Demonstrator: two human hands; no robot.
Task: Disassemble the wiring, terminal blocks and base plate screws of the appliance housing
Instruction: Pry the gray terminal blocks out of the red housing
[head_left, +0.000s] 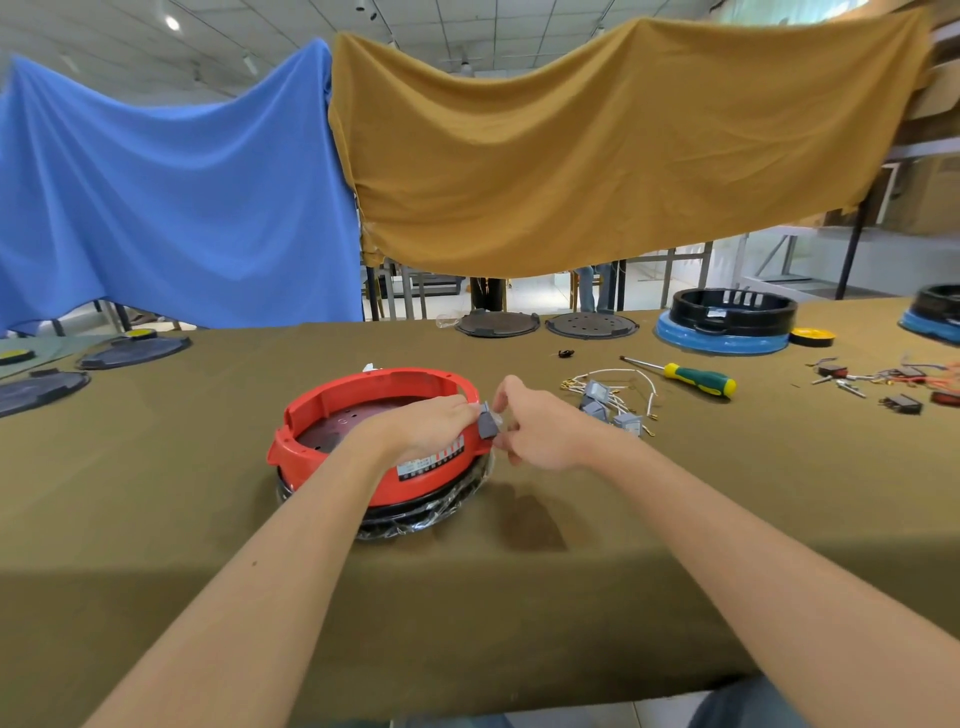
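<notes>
**Red housing, grey block coming off its rim**

Red plastic, ring-shaped, the appliance housing sits on a black base wrapped in clear film, near the middle of the olive-clothed counter. The left hand lies across the near rim with its fingers curled over the edge, and its fingertips pinch a small grey terminal block at the right side of the rim. The right hand meets it there, thumb and forefinger closing on the same block; how firm that grip is cannot be told.

The step looks like pulling this block free. It would go best with the left hand pressing the housing down so it cannot lift or slide, and the right drawing the block straight outward with a slight rocking motion, not by its wires, which are hidden here.

Counted: one red housing in hand; about three loose grey blocks with white wiring just right of the hands; one green-and-yellow screwdriver beyond them; two dark round plates at the far edge and two more at the left; two black-and-blue housings at the far right, one cut by the frame.
</notes>
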